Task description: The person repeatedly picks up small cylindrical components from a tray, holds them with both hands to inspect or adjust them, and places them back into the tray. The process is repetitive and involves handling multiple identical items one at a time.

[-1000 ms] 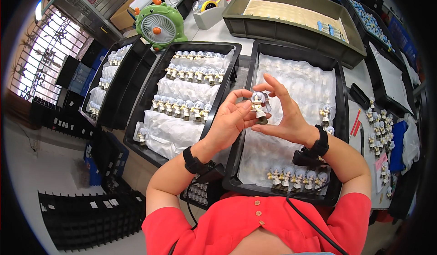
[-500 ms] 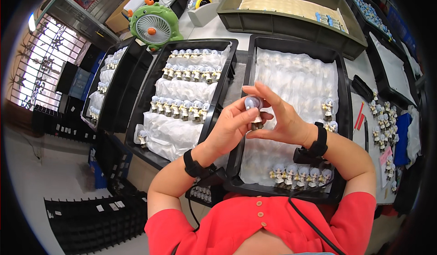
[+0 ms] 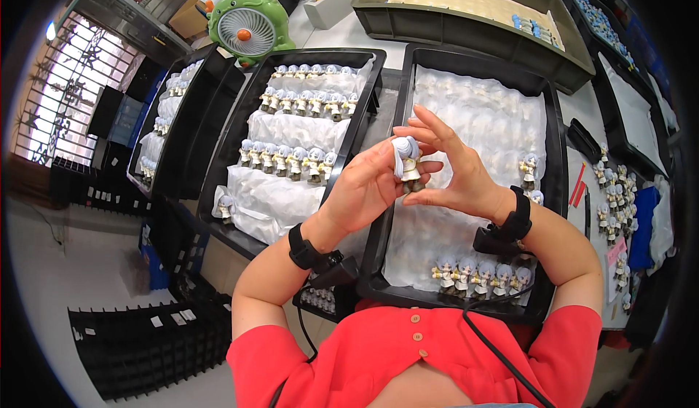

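Observation:
My left hand [image 3: 364,189] and my right hand [image 3: 455,171] meet above the right black tray [image 3: 555,189]. Between their fingertips they hold a small figurine [image 3: 406,162] with pale blue-white hair and a white body. Both wrists carry black bands. A row of similar figurines [image 3: 480,277] stands at the near end of that tray on white padding. The left black tray [image 3: 218,168] holds three rows of the same figurines [image 3: 291,160] on white wrapping.
A green desk fan [image 3: 249,26] stands at the back left. A grey bin [image 3: 473,15] with flat pale sheets is behind the trays. More figurines [image 3: 615,189] lie loose at the right. Further black trays [image 3: 171,117] sit at the left. Dark gridded racks [image 3: 145,342] lie on the floor.
The hands have turned the figurine between the fingertips and shifted slightly; it stays held above the right tray.

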Demonstrator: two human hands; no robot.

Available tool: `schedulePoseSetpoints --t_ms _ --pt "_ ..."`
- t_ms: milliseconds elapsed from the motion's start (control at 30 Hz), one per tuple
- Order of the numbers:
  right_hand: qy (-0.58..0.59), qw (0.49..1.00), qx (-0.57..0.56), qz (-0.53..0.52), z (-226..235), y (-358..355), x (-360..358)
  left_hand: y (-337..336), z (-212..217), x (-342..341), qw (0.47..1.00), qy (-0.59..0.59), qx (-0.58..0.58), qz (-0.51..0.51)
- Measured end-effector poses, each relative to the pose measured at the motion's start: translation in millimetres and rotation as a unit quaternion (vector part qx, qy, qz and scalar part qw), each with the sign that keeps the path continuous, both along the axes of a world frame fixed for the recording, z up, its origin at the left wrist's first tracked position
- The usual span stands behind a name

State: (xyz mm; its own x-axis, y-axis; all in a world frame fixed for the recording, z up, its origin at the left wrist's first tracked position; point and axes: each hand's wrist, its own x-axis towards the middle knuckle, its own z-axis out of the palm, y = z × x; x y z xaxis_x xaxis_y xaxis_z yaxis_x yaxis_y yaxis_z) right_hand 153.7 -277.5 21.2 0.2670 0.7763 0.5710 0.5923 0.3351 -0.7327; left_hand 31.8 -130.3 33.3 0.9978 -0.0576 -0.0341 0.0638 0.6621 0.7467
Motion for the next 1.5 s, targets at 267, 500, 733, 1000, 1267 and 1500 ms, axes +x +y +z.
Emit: schedulePoseSetpoints --t_ms 267,500,733,1000,1267,1500 --pt "0.026 0.999 -0.032 0.003 0.9 1.5 -2.4 3.5 -1.7 -0.9 1.0 -0.009 -0.02 -0.003" --pt "-0.02 0.998 -0.05 -0.026 4.4 -4.8 6.4 3.6 5.5 -1.6 0.998 -0.056 0.001 -0.008" --pt "-0.054 0.997 -0.057 -0.011 15.2 -3.7 0.6 45.9 47.9 -49.0 0.918 0.086 0.383 0.059" --pt "-0.062 0.997 -0.043 -0.03 20.8 -3.6 2.2 164.6 48.9 -152.6 0.476 0.288 0.824 0.105" --pt "-0.093 0.994 -0.046 -0.032 21.9 -3.7 2.7 205.4 -1.2 -176.6 0.36 0.324 0.875 0.017" --pt "-0.094 0.991 -0.067 -0.061 7.3 -8.3 25.7 210.9 -12.3 -173.6 0.301 0.311 0.902 0.002"
